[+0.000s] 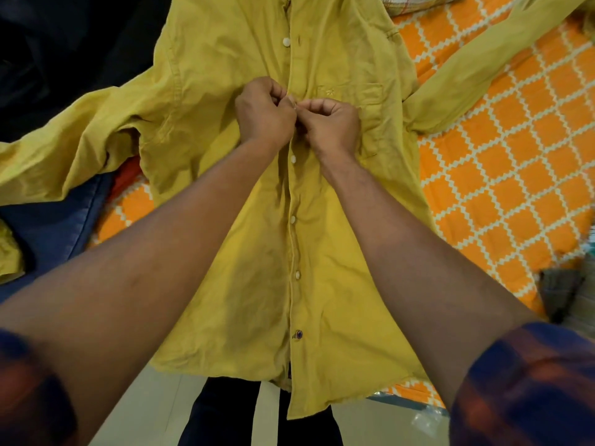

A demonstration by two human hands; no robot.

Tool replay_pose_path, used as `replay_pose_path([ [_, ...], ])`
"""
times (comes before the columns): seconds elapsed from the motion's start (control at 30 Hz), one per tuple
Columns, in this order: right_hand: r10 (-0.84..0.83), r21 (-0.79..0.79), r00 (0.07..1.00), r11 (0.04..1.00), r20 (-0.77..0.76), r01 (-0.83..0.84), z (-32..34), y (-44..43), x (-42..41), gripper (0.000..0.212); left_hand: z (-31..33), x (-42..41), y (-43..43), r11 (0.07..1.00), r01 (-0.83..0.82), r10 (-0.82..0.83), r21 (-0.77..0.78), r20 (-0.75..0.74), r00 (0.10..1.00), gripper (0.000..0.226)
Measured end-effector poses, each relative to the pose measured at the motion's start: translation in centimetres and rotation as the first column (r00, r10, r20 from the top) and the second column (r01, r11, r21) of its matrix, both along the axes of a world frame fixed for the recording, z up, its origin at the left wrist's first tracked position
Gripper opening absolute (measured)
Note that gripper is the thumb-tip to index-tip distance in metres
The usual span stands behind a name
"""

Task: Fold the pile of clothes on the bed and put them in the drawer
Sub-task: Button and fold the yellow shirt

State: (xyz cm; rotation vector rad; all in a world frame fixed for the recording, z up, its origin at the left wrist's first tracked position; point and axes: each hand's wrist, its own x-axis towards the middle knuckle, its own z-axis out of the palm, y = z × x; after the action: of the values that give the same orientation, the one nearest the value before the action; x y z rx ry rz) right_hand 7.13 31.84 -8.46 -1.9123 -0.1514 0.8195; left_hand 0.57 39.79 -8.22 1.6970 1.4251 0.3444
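A mustard-yellow button-up shirt [225, 75] lies spread front-up on the bed, sleeves stretched out to both sides, its hem hanging over the near edge. My left hand [262, 112] and my right hand [330, 123] meet at the chest on the button placket, fingers curled, each pinching the placket edge at one button. Below my hands the white buttons are fastened; one white button sits above them. A chest pocket lies just right of my right hand.
The bedsheet [515, 140] is orange with a white diamond pattern. Dark blue and black clothes [54, 226] lie piled at the left under the shirt's sleeve. A checked fabric [415, 1] shows at the top right. Pale floor tiles [151, 400] lie below the bed edge.
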Motion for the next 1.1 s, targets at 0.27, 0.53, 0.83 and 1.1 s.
replay_pose_path([
  [0.27, 0.014, -0.041, 0.987, 0.999, -0.163, -0.021, 1.0, 0.7, 1.2, 0.012, -0.3, -0.7, 0.7, 0.993, 0.008, 0.003, -0.115, 0.094, 0.996, 0.009],
  [0.53, 0.073, -0.107, 0.986, 0.990, -0.150, -0.090, 0.8, 1.2, 1.6, 0.015, 0.3, -1.0, 1.2, 0.950, 0.032, 0.037, -0.312, 0.210, 0.977, 0.013],
  [0.83, 0.010, 0.087, 0.961, 0.996, 0.275, -0.035, -1.3, -0.5, -1.3, 0.008, 0.8, -1.2, 1.1, 0.935, 0.047, 0.059, -0.351, 0.285, 0.957, 0.027],
  [1.1, 0.138, -0.065, 0.838, 0.990, 0.529, -0.122, -2.0, 0.0, -1.7, 0.038, 0.6, -1.6, 2.0, 0.933, 0.193, -0.121, -0.305, 0.240, 0.963, 0.025],
])
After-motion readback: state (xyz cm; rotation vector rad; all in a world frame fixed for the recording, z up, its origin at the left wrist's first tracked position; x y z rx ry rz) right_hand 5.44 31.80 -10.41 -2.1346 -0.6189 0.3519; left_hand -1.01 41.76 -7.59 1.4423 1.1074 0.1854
